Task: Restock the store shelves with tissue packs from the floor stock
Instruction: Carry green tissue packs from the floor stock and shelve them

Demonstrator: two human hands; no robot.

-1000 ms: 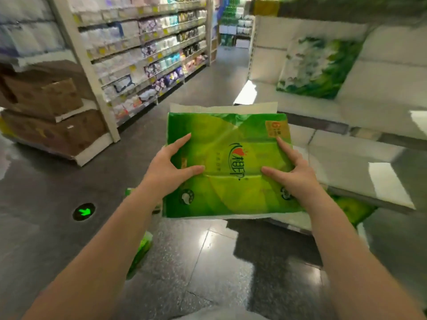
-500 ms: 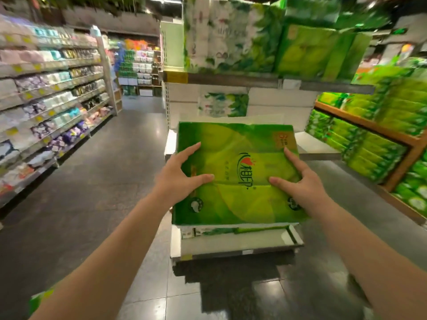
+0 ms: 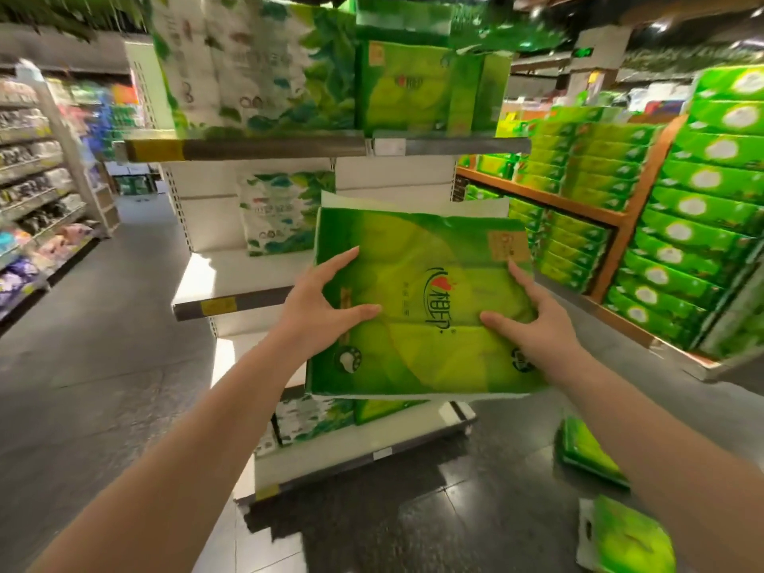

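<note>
I hold a flat green tissue pack in front of the white end-cap shelf unit. My left hand grips its left edge, thumb on top. My right hand grips the right edge the same way. The pack hangs level with the middle shelf, where a white-and-green leaf-print pack stands at the back. The top shelf carries leaf-print packs and green packs. Two more green packs lie on the dark floor at lower right.
A wooden rack full of green tissue packs stands to the right. A long aisle shelf of mixed goods runs along the left. The bottom shelf of the end-cap holds a few packs. Dark tiled floor lies between.
My view has swung up and right from the floor to the end-cap shelves. Both hands keep the same grip and have brought the pack closer to the middle shelf.
</note>
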